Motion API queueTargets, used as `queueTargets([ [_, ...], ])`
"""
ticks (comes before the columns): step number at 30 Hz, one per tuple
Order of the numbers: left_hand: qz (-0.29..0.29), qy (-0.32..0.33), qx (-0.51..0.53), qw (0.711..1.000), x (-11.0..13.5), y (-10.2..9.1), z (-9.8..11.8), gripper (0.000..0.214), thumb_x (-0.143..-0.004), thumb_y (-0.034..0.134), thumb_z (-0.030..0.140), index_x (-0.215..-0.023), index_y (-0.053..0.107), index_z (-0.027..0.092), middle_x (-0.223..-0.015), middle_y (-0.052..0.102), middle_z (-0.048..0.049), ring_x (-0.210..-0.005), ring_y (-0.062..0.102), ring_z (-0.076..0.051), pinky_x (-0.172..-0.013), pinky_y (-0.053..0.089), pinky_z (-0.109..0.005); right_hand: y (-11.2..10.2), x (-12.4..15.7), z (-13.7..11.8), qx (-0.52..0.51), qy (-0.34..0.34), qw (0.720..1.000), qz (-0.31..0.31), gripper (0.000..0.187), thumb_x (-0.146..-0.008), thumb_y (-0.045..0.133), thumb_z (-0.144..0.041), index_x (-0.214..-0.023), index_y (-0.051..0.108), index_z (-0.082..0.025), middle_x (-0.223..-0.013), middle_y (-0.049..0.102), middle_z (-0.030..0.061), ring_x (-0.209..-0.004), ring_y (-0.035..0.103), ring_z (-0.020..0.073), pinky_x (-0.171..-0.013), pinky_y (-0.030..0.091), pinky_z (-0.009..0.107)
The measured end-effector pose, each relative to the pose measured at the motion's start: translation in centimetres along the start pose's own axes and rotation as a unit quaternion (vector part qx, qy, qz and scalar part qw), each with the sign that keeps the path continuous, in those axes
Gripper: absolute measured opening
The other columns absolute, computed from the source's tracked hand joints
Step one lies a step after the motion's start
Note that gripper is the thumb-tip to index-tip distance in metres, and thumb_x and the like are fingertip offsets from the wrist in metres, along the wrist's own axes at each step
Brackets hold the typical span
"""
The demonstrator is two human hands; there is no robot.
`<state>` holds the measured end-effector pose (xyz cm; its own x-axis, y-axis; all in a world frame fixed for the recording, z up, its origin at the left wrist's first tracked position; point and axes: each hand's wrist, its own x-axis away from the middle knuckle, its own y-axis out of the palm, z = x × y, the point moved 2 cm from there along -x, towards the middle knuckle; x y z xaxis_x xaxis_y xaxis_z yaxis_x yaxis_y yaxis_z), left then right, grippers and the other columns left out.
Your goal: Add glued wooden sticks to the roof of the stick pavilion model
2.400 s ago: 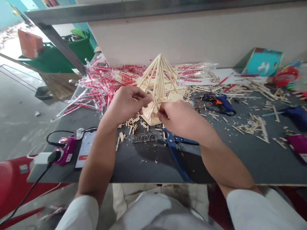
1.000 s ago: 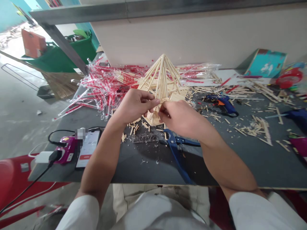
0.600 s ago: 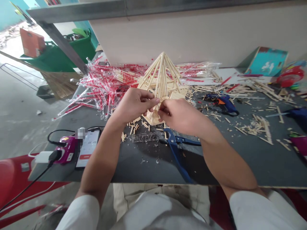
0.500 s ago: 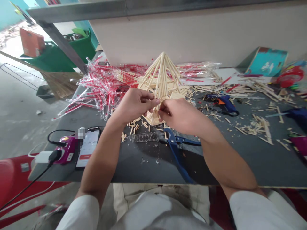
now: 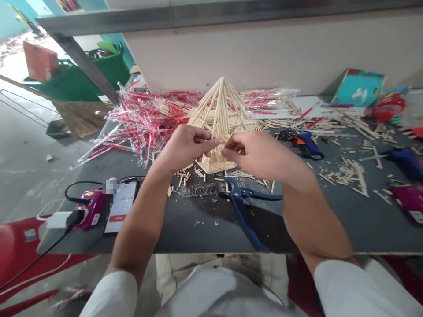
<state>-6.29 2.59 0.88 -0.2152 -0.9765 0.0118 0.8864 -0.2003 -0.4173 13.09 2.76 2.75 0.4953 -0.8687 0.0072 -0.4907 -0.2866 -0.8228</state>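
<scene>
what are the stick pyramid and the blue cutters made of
The stick pyramid looks like bare wood: matt, pale straw colour, unpainted, with plain cut ends. The blue cutters seem to have glossy moulded plastic handles; the blades are too small to judge.

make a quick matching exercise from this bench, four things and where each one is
Things:
1. blue-handled cutters
2. blue glue gun
3. smartphone
4. wooden stick pyramid

Places:
a. touched by the left hand and the right hand
b. beside the left forearm, next to a purple device
c. below the hands, just right of a clear ruler
d. on the bench to the right of the hands, near scattered stick pieces

Pairs: 1-c, 2-d, 3-b, 4-a
</scene>
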Motion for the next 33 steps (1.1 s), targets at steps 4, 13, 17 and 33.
queueTargets([
  [4, 0.004, 0.000, 0.004, 1.000, 0.0, 0.1, 0.0, 0.029, -0.085, 0.074, 0.035, -0.066, 0.066, 0.016, -0.058, 0.063, -0.0013, -0.046, 0.051, -0.005, -0.042, 0.034, -0.019, -2.3, 0.5, 1.0, -0.013, 0.001, 0.991, 0.130, 0.018, -0.092, 0.064, -0.034, -0.087, 0.072, -0.018, -0.084, 0.076, 0.0046, -0.073, 0.068, 0.0170, -0.070, 0.048, 0.034],
  [13, 0.008, 0.005, 0.000, 1.000, 0.0, 0.1, -0.4, 0.029, -0.085, 0.075, 0.039, -0.069, 0.068, 0.016, -0.060, 0.065, -0.0021, -0.048, 0.051, -0.005, -0.044, 0.036, -0.019, -1.4, -4.1, 7.8, -0.001, -0.005, 0.967, 0.254, 0.028, -0.095, 0.059, -0.032, -0.116, 0.068, -0.016, -0.119, 0.072, 0.0115, -0.088, 0.068, 0.0192, -0.081, 0.053, 0.034],
  [17, 0.012, 0.000, -0.003, 1.000, -0.1, 0.0, -0.6, 0.027, -0.084, 0.076, 0.040, -0.073, 0.071, 0.016, -0.059, 0.064, -0.0019, -0.049, 0.052, -0.006, -0.045, 0.039, -0.020, 0.1, -6.0, 9.8, 0.025, 0.005, 0.969, 0.248, 0.038, -0.094, 0.056, -0.031, -0.128, 0.062, -0.014, -0.132, 0.066, 0.0168, -0.108, 0.065, 0.0243, -0.092, 0.051, 0.037],
  [33, 0.026, 0.000, -0.008, 1.000, -0.3, -0.3, -1.0, 0.023, -0.083, 0.077, 0.037, -0.080, 0.072, 0.015, -0.060, 0.065, -0.0027, -0.047, 0.053, -0.007, -0.042, 0.037, -0.020, -0.6, -5.3, 9.4, 0.088, 0.060, 0.982, 0.158, 0.020, -0.092, 0.058, -0.033, -0.094, 0.071, -0.019, -0.097, 0.075, 0.0116, -0.089, 0.066, 0.0240, -0.081, 0.047, 0.036],
])
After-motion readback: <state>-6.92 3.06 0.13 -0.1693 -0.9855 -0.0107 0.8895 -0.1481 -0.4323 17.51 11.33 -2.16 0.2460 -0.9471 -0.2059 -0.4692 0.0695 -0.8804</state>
